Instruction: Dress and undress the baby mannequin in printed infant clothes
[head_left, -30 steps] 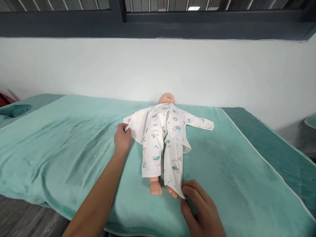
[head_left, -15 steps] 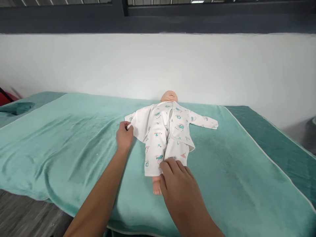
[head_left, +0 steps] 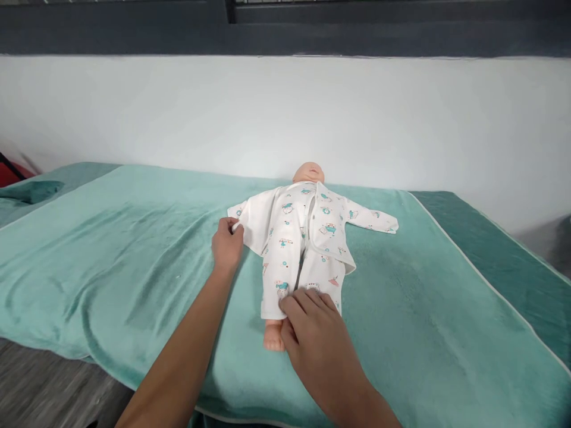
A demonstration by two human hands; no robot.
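A baby doll [head_left: 308,172] lies on its back in a white printed baby jacket [head_left: 329,223] and matching baby trousers [head_left: 279,267]. The jacket's front hangs apart and one sleeve stretches out to the right. My left hand [head_left: 227,242] pinches the jacket's edge by the left sleeve. Lower down, my right hand [head_left: 316,345] has its fingers curled over the bottom of the trouser legs, gripping the cloth near the inner hem. One bare foot [head_left: 273,336] pokes out below the left trouser leg; my right hand hides the other foot.
A light green blanket [head_left: 147,238] with some wrinkles covers the bed under the doll. Darker green cloth [head_left: 495,249] shows at the right. Behind stands a white wall [head_left: 285,113] below a dark frame [head_left: 111,30]. Grey floor [head_left: 49,380] appears at the lower left.
My right hand has shifted slightly left at the trouser hem, and the visible foot has moved left with it. The left hand keeps its pinch. The view has tilted down a little.
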